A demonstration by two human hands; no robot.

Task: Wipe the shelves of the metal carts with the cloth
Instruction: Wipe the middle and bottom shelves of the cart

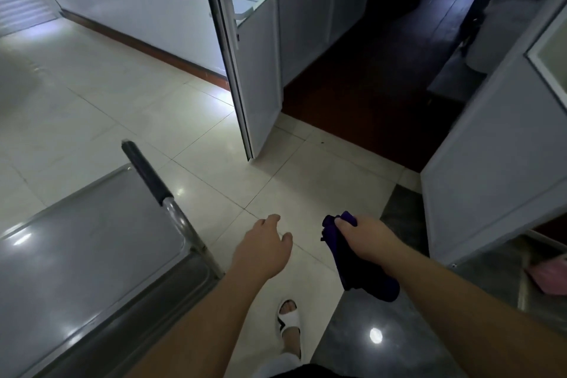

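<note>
1. Purple cloth is gripped in the right hand; most of it hangs below the fist, a small part stands out above the fingers.
2. Left hand holds nothing, its fingers loosely bent, over the tiled floor.
3. Metal cart stands to the left, its black-sleeved handle near the left hand but not touched.
4. An open door is ahead.

We reach both bare forearms forward and down: our left hand hangs free, fingers loosely curled and holding nothing, while our right hand grips a dark purple cloth bunched beneath its palm.
</note>
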